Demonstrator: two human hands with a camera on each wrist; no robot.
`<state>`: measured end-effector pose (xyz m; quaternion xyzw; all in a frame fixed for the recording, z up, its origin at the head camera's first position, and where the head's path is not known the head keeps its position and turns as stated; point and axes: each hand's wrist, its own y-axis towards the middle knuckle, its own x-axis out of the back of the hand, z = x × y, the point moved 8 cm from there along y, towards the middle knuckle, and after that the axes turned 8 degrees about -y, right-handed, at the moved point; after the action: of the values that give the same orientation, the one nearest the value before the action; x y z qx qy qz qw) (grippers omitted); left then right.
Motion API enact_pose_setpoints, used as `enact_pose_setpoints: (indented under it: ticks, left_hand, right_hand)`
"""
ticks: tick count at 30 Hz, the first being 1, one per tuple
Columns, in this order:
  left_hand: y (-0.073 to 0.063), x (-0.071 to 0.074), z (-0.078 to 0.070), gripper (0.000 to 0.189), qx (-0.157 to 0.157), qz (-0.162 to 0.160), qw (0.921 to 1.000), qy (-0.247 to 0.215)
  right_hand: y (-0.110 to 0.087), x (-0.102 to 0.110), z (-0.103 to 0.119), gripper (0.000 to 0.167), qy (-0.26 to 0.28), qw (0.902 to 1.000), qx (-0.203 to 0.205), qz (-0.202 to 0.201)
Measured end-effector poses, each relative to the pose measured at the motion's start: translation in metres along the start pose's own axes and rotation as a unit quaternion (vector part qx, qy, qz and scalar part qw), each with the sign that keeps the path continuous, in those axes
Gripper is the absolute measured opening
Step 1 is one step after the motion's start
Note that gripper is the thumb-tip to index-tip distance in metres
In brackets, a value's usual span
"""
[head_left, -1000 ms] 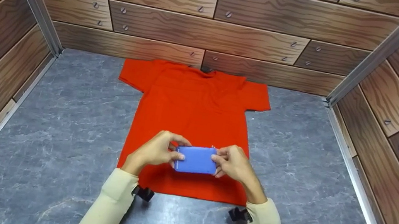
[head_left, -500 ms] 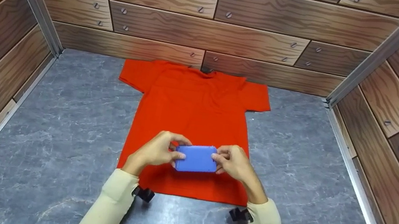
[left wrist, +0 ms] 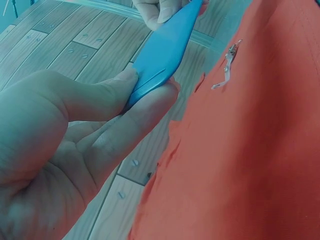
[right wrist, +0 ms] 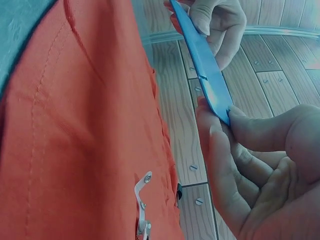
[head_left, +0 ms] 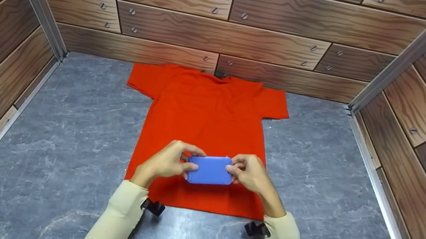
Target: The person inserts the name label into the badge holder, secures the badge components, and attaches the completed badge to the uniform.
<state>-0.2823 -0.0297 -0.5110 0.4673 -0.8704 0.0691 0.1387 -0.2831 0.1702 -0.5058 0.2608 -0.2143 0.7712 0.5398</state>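
A flat, blue rectangular case (head_left: 211,170) with rounded corners is held up above the lower part of a red T-shirt (head_left: 208,123). My left hand (head_left: 169,159) pinches its left end, thumb on the near face and fingers behind. At the opposite end my right hand (head_left: 249,173) pinches it the same way. Both wrist views show the case (left wrist: 165,55) edge-on, as a thin slab. Below it on the shirt lies a small silvery jointed metal piece (right wrist: 143,205), hidden in the head view.
The T-shirt lies spread on a grey marbled tabletop (head_left: 83,126), collar at the back. A small dark object (head_left: 220,74) sits by the collar. Wood-patterned panels (head_left: 168,25) wall the back and sides, with metal rails (head_left: 384,202) along the side edges.
The case has tilted very slightly between the hands. The lower fingers of my right hand have drawn in behind it. Both arms and the T-shirt stay in place.
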Motion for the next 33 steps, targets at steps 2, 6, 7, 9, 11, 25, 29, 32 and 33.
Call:
enact_pose_setpoints:
  ticks: [2, 6, 7, 9, 11, 25, 29, 32, 33]
  left_hand:
    - [0.0000, -0.0002, 0.0002, 0.039, 0.000, 0.002, 1.0000, 0.002]
    - [-0.0003, -0.0004, 0.0001, 0.039, -0.002, 0.005, 1.0000, 0.007]
    - [-0.0004, -0.0004, 0.0000, 0.039, -0.002, 0.005, 1.0000, 0.008]
    - [-0.0006, -0.0005, -0.0001, 0.039, -0.003, 0.006, 0.9999, 0.011]
    - [-0.0006, -0.0005, -0.0002, 0.039, -0.003, 0.007, 0.9999, 0.011]
    - [-0.0011, -0.0011, -0.0006, 0.041, -0.011, 0.018, 0.9997, 0.009]
    - [-0.0010, -0.0011, -0.0005, 0.041, -0.012, 0.020, 0.9997, 0.008]
    - [-0.0010, -0.0013, -0.0006, 0.041, -0.014, 0.020, 0.9996, 0.012]
    - [-0.0010, -0.0013, -0.0008, 0.041, -0.015, 0.020, 0.9996, 0.014]
  right_hand:
    - [-0.0001, 0.0002, -0.0001, 0.009, -0.001, 1.0000, -0.001, 0.000]
    - [-0.0002, -0.0002, -0.0001, 0.008, 0.001, 1.0000, -0.007, 0.001]
    - [-0.0001, -0.0003, 0.0001, 0.008, 0.000, 1.0000, -0.008, 0.001]
    - [-0.0001, -0.0006, 0.0003, 0.008, -0.001, 1.0000, -0.008, 0.001]
    - [-0.0002, -0.0005, 0.0005, 0.007, -0.002, 1.0000, -0.007, 0.001]
    - [-0.0003, -0.0011, -0.0010, 0.008, -0.005, 0.9998, -0.021, 0.001]
    - [-0.0005, -0.0012, -0.0002, 0.008, -0.006, 0.9998, -0.021, 0.001]
    - [-0.0006, -0.0010, 0.0004, 0.007, -0.007, 0.9998, -0.018, 0.000]
    - [-0.0006, -0.0008, 0.0004, 0.007, -0.006, 0.9998, -0.018, 0.000]
